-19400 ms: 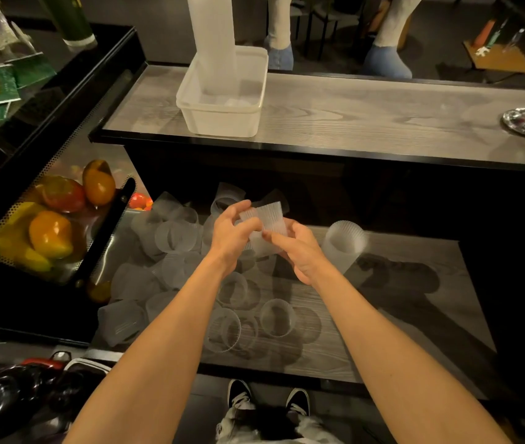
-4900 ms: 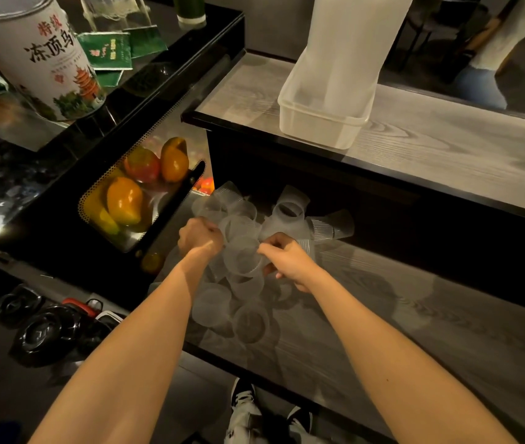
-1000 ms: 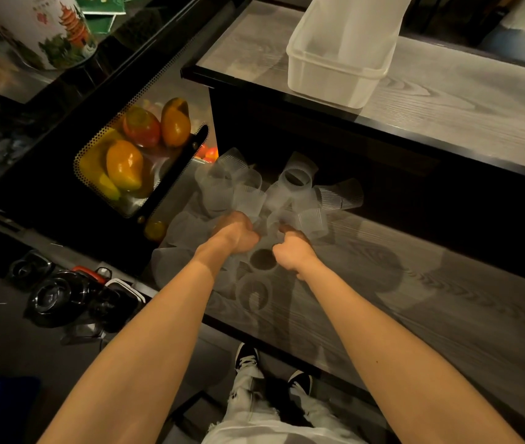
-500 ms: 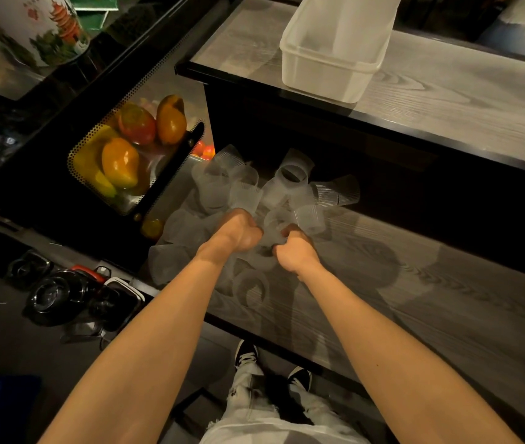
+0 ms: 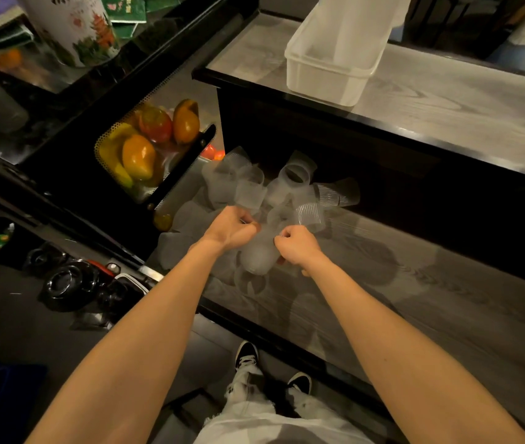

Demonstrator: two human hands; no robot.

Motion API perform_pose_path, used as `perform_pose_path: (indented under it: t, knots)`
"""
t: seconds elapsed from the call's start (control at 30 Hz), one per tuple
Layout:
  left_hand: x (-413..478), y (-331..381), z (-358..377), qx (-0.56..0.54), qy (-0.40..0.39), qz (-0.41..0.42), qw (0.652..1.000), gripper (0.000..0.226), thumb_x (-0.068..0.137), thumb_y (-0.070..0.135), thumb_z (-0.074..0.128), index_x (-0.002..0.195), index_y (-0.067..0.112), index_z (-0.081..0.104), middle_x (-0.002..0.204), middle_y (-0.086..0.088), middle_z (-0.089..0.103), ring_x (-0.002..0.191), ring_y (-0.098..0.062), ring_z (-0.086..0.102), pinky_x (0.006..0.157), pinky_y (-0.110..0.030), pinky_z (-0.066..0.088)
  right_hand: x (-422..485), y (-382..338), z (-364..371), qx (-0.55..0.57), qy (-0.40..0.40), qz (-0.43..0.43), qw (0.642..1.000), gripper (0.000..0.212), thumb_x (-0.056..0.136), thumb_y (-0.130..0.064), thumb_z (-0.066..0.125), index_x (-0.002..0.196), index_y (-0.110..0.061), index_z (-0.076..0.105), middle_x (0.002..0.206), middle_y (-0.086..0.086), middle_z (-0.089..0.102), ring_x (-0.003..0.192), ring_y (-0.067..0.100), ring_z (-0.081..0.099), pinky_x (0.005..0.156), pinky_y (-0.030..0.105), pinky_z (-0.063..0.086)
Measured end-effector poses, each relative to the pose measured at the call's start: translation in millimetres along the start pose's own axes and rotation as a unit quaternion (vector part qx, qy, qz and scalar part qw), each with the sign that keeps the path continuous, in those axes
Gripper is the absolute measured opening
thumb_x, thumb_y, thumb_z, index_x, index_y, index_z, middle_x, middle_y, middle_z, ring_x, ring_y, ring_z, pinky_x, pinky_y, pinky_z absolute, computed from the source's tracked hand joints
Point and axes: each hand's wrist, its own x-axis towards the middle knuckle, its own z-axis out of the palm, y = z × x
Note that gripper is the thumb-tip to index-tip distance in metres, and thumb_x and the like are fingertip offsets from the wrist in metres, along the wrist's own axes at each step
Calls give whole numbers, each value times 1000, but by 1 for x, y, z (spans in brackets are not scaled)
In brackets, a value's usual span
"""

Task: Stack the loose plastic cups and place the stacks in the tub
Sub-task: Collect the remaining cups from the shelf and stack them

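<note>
Change: both hands have drawn back from the pile, and the nested cups (image 5: 259,253) now show between them.
Nested cups: held above the lower shelf (image 5: 431,299), just in front of the loose cups (image 5: 248,187).
Left hand (image 5: 232,227): fingers curled, gripping the far end.
Right hand (image 5: 298,246): curled round the side.
Tub (image 5: 325,81): on the upper counter (image 5: 447,100), well apart.

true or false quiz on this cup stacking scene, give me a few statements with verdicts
1. The tub sits on the upper counter. True.
2. The tub is empty. False: a tall cup stack stands in it.
3. The left hand and right hand both grip the nested cups. True.
4. The fruit basket lies to the right of the loose cups. False: it lies to their left.
</note>
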Motion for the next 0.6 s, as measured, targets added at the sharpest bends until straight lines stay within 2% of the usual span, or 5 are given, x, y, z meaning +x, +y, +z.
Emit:
perform_pose_path:
  t: [0.07,0.13,0.2,0.33,0.6]
  knots:
    - [-7,-4,-1,12,-11,-12,1000,16,92,17,67,81,4,66,73,-4,60,69,-12,56,69,-28,47,-4,0,3,-18,-21,-2,1000,15,86,-21,56,71,-20,53,66,4,63,76,31,74,67,37,55]
    - [-10,-11,1,34,-17,-15,999,11,91,12,67,87,1,68,79,-3,65,75,-10,61,71,-26,50,-8,1,6,-42,-44,-4,998,15,87,-19,56,73,-18,52,68,3,63,76,30,72,54,31,47]
    - [-12,-19,5,58,-23,-17,998,7,91,6,64,88,0,66,86,-4,65,86,-16,65,76,-23,52,-9,4,11,-67,-61,-1,996,7,87,-19,57,82,-15,56,82,6,67,84,30,68,50,26,38]
    - [-20,-23,10,130,-10,13,991,4,89,12,70,93,12,71,82,3,65,91,-17,66,88,-28,54,-8,11,18,-102,-47,-10,994,11,87,-16,61,94,-13,55,112,15,67,105,35,64,73,28,41]
    - [-22,-17,15,155,19,27,987,12,90,23,64,86,13,69,80,-5,69,77,-21,66,72,-32,56,-3,25,12,-130,-33,30,991,41,89,-15,59,129,-6,52,133,18,60,122,37,58,91,34,46]
